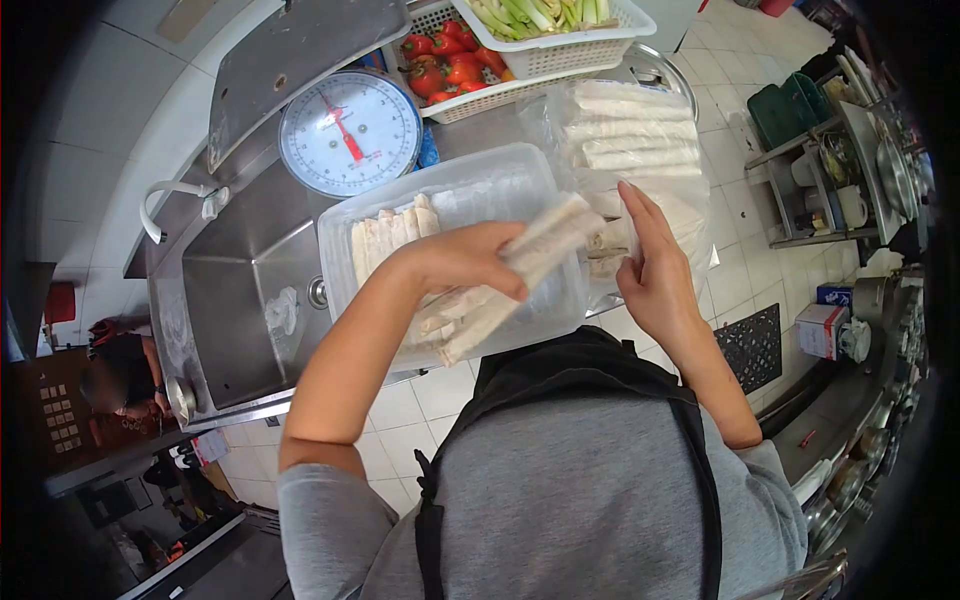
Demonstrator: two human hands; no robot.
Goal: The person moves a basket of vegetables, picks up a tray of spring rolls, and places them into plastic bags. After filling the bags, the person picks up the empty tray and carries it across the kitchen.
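My left hand (470, 258) is closed on a couple of pale uncooked spring rolls (555, 238), held tilted over a clear plastic tub (470, 175). More spring rolls (388, 235) lie side by side in the tub's left half, partly hidden by my forearm. Beside the held rolls is my right hand (655, 275), thumb and fingers apart, at the mouth of a clear plastic bag (690, 200). Long rolls (635, 130) are stacked in that bag, and a few roll ends show by my right fingertips.
A dial scale (350, 130) stands behind the tub, next to a steel sink (235, 300) with a faucet (165, 205). Baskets of red peppers (450, 65) and cut green stalks (540, 15) sit at the back. Another person (120, 375) is at far left.
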